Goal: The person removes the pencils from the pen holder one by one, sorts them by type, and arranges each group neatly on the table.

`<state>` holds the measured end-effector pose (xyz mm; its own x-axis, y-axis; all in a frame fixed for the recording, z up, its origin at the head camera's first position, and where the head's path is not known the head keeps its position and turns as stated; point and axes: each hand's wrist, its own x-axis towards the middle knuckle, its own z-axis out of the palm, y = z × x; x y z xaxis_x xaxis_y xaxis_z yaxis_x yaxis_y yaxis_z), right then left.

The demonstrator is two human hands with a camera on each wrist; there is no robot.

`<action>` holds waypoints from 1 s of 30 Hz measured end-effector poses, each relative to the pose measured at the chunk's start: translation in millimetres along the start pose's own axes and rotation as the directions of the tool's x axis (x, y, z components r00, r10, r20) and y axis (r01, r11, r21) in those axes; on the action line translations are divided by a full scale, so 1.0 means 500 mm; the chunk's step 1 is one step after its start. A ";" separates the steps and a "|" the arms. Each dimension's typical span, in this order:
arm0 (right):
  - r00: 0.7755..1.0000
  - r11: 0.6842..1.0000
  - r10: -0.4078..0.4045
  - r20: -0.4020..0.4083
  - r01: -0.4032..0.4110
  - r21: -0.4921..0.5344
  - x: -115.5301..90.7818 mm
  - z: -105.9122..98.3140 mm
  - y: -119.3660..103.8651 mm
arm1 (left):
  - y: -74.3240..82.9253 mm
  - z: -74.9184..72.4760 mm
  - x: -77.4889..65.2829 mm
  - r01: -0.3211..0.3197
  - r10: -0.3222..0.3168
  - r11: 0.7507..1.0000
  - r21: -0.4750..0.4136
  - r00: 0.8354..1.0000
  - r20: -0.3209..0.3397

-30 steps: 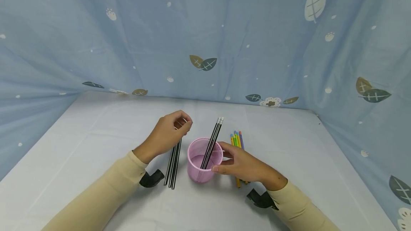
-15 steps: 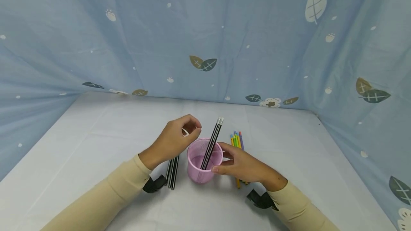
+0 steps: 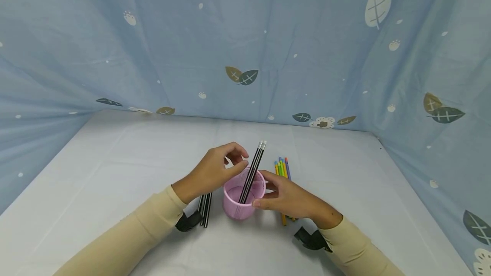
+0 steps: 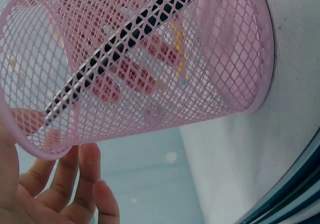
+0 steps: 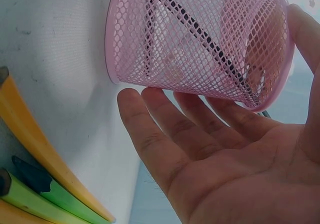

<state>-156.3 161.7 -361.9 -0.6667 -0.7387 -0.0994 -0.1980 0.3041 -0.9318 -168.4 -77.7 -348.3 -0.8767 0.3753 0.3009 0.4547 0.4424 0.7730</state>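
Note:
A pink mesh pencil cup stands upright on the white table, with a few black-and-silver striped pencils leaning inside it toward the back right. My right hand holds the cup from the right, thumb at the front of the rim and fingers along its far side. Over the cup's left rim is my left hand, thumb and forefinger spread apart beside the leaning pencils and nothing between them. More striped pencils lie on the table left of the cup, partly hidden under the left wrist.
Several colored pencils lie right of the cup, partly covered by the right hand; yellow and green ones show close in the right wrist view. A blue leaf-print curtain hangs around the table.
My left hand has moved right from above the loose striped pencils to the cup's rim, its thumb and forefinger spreading. The right hand and cup have stayed in place.

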 end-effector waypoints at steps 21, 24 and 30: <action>1.000 1.000 0.015 -0.005 -0.015 -0.001 -0.002 0.002 -0.002 | -0.019 0.014 0.010 0.049 -0.043 0.997 -0.065 0.995 0.089; 1.000 1.000 0.016 -0.005 -0.016 0.000 -0.002 0.001 -0.002 | -0.017 0.015 0.009 0.059 -0.054 0.996 -0.064 0.995 0.088; 1.000 1.000 0.018 -0.003 -0.018 -0.001 -0.001 -0.001 0.001 | -0.013 0.016 0.009 0.068 -0.063 0.996 -0.059 0.995 0.078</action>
<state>-156.2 162.6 -362.3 -0.6719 -0.7316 -0.1148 -0.1870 0.3176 -0.9296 -173.8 -72.5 -356.5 -0.8887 0.4092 0.2067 0.3839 0.4178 0.8234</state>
